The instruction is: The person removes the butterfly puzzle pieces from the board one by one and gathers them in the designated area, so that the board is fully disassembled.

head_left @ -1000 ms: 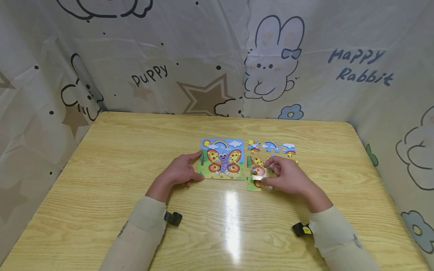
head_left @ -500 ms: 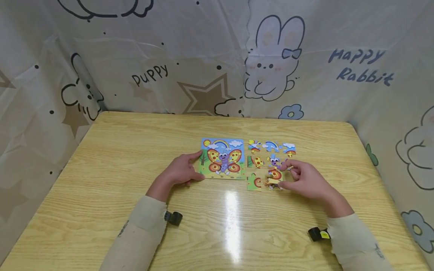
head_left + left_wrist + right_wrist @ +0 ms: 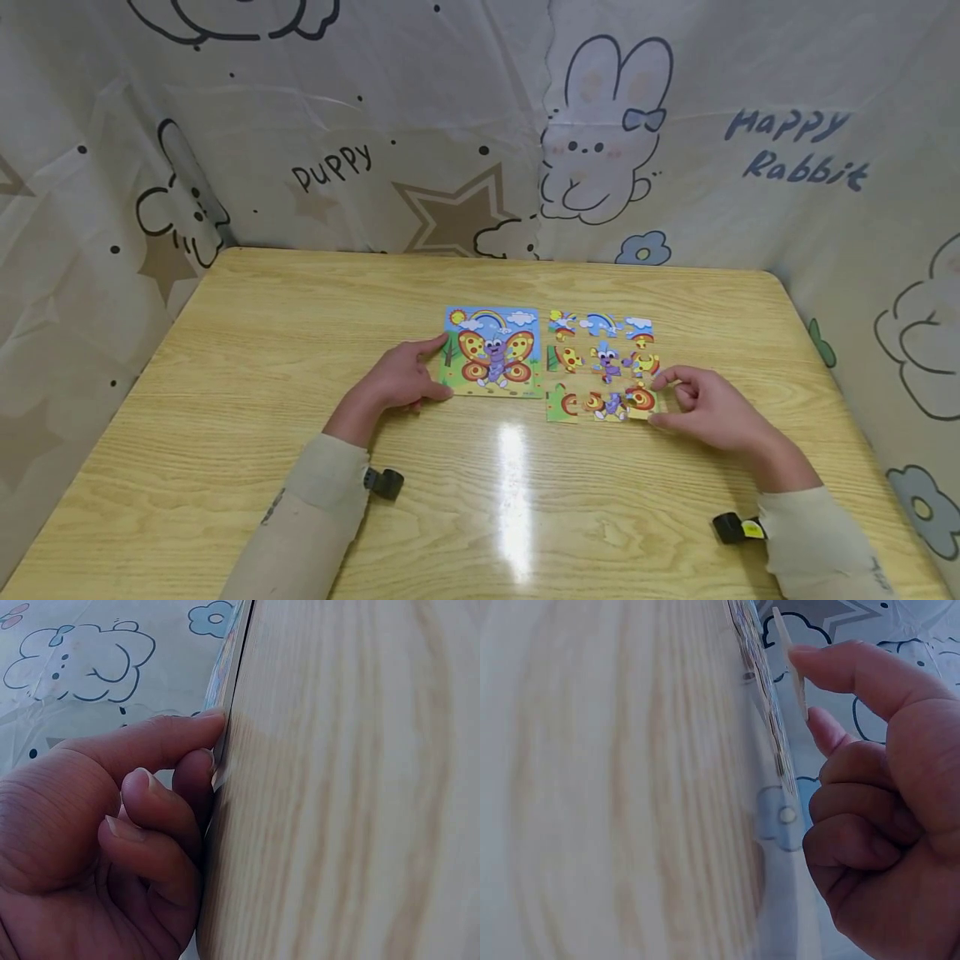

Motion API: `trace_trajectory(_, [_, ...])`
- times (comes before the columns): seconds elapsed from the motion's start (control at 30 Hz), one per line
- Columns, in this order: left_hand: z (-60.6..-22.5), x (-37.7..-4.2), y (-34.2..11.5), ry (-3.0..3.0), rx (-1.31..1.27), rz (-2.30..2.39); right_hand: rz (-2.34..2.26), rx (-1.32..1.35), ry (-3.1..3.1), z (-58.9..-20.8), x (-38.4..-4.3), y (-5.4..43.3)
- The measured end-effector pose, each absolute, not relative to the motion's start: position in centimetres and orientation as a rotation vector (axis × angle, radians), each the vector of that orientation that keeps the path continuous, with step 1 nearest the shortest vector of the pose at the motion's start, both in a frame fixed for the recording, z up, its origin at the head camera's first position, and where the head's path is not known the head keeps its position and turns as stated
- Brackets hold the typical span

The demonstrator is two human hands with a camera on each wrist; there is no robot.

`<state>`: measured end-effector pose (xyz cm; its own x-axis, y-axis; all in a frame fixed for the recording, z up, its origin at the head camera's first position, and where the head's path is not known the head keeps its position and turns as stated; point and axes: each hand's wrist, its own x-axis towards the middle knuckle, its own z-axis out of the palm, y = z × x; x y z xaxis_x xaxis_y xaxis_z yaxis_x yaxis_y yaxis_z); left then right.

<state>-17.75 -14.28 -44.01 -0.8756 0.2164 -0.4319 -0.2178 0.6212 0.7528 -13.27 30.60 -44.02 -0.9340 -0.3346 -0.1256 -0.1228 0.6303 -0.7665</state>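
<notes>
A completed butterfly puzzle board [image 3: 491, 352] lies flat on the wooden table [image 3: 450, 500]. My left hand [image 3: 399, 374] rests beside it, thumb and index finger touching its left edge near the lower corner and higher up. Between thumb and index finger, my right hand [image 3: 712, 407] pinches a puzzle piece [image 3: 640, 397] with a red and yellow wing. That piece hovers over the lower right of a spread of loose pieces; the right wrist view shows the piece [image 3: 790, 664] edge-on, tilted and apart from the tabletop, with the other fingers curled into the palm.
Loose pieces stand in rows right of the board: rainbow pieces [image 3: 602, 324] at the back, a butterfly face piece [image 3: 606, 358] in the middle, a green corner piece [image 3: 561, 404] at the front left. Printed cloth [image 3: 450, 125] hangs behind and beside the table.
My right hand has carried the pinched piece rightward, from over the left column of loose pieces, past the middle one, to the lower right. The left hand and board have stayed put.
</notes>
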Motion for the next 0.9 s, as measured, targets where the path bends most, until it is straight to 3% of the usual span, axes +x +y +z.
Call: trace_trajectory(0.9, [-43.9,-17.7,-14.3,2.344,-0.001,1.195,-1.125,-0.354,2.549,-44.6,-13.8,31.9])
